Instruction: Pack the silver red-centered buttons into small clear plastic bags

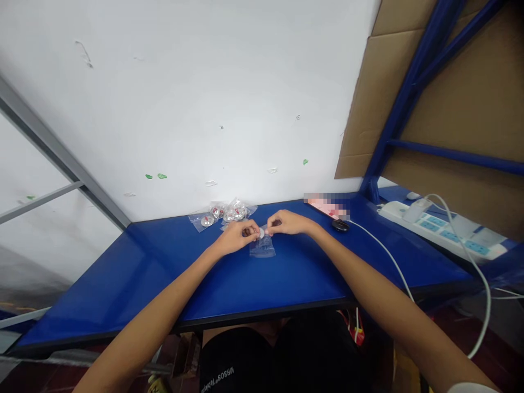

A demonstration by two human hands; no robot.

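The left hand pinches a small pale disc in its fingers at the top of a clear bag on the blue tabletop; whether the right hand's curled fingers grip the bag cannot be told. The disc looks light and stiff, best held by its rim, the bag limp and slippery. A white wall stands behind.

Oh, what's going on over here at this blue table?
A person is handling a small clear bag over the blue table with bare hands. The left hand pinches a pale round piece at the bag's upper end; whether it is inside is hard to tell. The right hand has its fingertips close beside it, at the bag's edge. Bagged shiny round pieces lie beyond, near the wall.
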